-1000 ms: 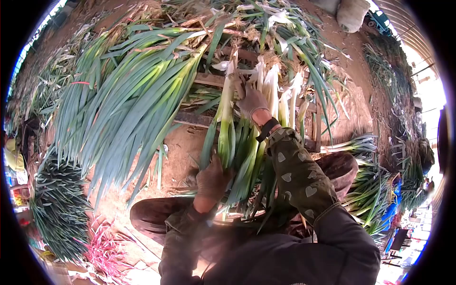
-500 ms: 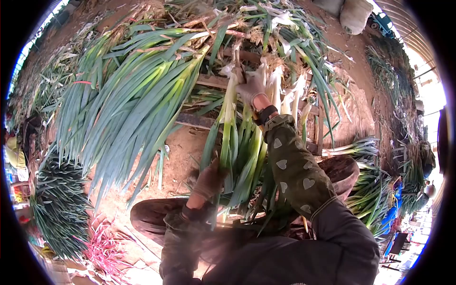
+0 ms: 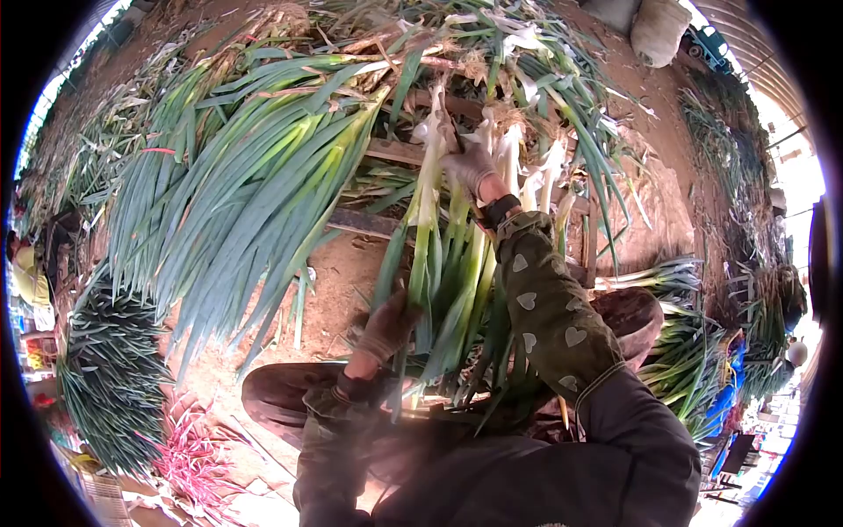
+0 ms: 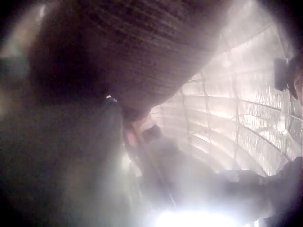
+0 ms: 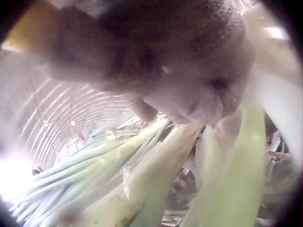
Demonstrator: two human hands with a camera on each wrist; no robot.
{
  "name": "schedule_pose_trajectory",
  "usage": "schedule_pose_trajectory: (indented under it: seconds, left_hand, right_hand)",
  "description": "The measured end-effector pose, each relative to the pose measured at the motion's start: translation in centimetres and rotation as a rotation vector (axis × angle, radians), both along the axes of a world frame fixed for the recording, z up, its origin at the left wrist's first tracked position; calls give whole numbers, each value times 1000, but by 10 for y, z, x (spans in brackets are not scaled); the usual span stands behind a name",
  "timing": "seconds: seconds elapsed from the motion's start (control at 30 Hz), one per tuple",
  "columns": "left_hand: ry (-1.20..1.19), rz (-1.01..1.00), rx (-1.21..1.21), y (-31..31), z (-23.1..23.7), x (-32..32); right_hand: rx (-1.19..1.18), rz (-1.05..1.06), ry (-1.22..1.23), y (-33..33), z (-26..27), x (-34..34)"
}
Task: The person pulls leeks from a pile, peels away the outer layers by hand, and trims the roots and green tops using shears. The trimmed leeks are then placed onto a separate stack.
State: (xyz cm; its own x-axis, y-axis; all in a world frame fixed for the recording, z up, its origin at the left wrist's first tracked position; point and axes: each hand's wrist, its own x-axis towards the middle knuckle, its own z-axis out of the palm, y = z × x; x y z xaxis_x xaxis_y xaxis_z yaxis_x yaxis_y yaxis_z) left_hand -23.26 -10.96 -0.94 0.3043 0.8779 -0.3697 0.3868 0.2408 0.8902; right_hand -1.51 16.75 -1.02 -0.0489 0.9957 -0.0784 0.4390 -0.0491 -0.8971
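Observation:
In the head view a long leek (image 3: 428,189) lies lengthwise, its root end away from me and its green leaves towards me. My gloved left hand (image 3: 389,325) grips its leaves near my lap. My gloved right hand (image 3: 471,169) is at the pale upper stalk, fingers curled, with a narrow dark tool (image 3: 457,137) jutting up from them along the stalk. The right wrist view has the glove (image 5: 199,97) right over a pale stalk (image 5: 156,175). In the left wrist view the glove (image 4: 142,52) is dark and blurred, hiding what it holds.
More leeks (image 3: 507,158) lie just right of the held one over a wooden crate (image 3: 364,221). A big heap of leeks (image 3: 255,193) spreads to the left. Bundled leeks (image 3: 112,382) and pink strips (image 3: 198,457) are at lower left; further leeks (image 3: 680,342) lie right of my knee.
My right hand has shifted slightly up the stalk towards the root end. The left hand has moved only a little and stays on the leaves. The leek has tilted slightly to the right.

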Motion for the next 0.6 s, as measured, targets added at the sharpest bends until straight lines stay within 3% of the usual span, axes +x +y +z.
schedule_pose_trajectory:
  seconds: [0.07,0.13,0.3,0.4,0.5,0.6]
  left_hand:
    - [-39,-1,27,0,-14,1]
    - [2,4,40,0,-19,0]
    - [193,62,195,-5,-21,7]
    - [493,54,279,-9,-4,24]
    - [697,147,580,-19,-15,45]
    - [999,0,661,-51,-26,82]
  right_hand:
    - [-13,-6,-23,-38,50,-11]
    - [-141,3,-119,-20,-6,2]
    - [-256,81,-200,-122,56,2]
    - [-215,121,-264,-184,56,12]
    - [-174,113,-279,-234,64,28]
    - [-91,2,-105,-254,48,50]
